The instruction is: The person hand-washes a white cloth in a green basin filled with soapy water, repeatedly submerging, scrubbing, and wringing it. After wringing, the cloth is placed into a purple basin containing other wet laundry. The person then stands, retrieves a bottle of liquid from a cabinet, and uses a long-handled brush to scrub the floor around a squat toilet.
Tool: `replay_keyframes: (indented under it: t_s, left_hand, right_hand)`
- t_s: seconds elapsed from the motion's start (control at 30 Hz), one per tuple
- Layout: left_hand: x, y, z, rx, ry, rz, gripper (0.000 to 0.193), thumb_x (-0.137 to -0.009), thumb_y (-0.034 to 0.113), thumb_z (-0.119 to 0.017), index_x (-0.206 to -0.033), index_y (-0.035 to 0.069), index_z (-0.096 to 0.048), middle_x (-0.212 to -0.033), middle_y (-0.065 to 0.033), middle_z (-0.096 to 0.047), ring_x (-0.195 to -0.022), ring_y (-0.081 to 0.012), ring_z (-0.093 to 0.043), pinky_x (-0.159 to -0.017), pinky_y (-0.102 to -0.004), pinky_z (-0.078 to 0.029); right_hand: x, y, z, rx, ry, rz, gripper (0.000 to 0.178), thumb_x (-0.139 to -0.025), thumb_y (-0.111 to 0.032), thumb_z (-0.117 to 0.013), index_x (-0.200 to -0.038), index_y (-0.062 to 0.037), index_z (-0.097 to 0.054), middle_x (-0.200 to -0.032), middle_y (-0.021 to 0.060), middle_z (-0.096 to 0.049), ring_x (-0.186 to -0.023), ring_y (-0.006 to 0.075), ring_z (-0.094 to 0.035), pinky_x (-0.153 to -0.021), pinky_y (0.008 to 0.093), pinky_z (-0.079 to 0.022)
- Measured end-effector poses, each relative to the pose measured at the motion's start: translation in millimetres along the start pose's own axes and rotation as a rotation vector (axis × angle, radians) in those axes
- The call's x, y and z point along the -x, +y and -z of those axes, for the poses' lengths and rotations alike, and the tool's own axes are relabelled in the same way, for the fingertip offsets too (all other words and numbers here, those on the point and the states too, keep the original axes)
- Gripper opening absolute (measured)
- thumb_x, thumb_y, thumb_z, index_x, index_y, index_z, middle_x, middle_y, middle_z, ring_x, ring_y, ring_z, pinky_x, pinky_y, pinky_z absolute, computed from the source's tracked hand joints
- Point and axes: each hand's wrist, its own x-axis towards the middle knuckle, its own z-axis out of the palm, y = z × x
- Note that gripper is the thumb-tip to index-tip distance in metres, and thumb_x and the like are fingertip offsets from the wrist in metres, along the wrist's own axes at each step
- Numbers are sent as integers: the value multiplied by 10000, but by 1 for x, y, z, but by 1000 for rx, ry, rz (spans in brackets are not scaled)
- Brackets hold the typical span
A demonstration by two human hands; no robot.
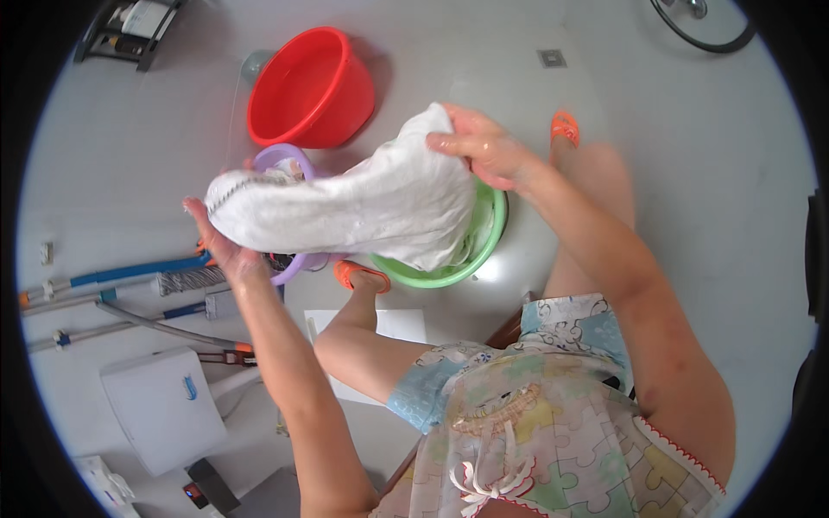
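While left hand and right hand grip white cloth | white box: blue label, blurred

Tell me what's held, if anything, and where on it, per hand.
A white cloth: the left hand holds its left end, near the dark-marked strip; the right hand grips its upper right end.

The slack white fabric cloth in your grip hides much of the round green plastic basin near your right hand and part of the round purple plastic basin near your left hand. You cannot make out the purple basin's contents. Far beyond your right grip, the upper edge cuts off a curved black hose.
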Motion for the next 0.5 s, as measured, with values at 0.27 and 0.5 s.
replay_keyframes:
  t_s: [0.27, 0.5]
  left_hand:
    - [82, -196, 59, 476, 92, 614, 633, -946, 518, -359, -1400, 77, -337, -1413, -124, -404, -1272, -315, -419, -1037, -490, -358]
    - [83, -173, 95, -127, 153, 701, 828, -895, 415, -560, -1428, -65, -147, -1429, -248, -320, -1315, -324, -359, -1043, -398, -356]
  right_hand:
    - [13, 33, 13, 482, 517, -270, 470, -885, -168, -586, -1271, 27, -404, -1278, 162, -487, -1160, 246, -491, -987, 370, -387]
    - [-3, 69, 42, 1064, 271, -452, 782, -781, -215, -688, -1390, 25, -260, -1269, 236, -498, -1158, 333, -516, -978, 383, -414]
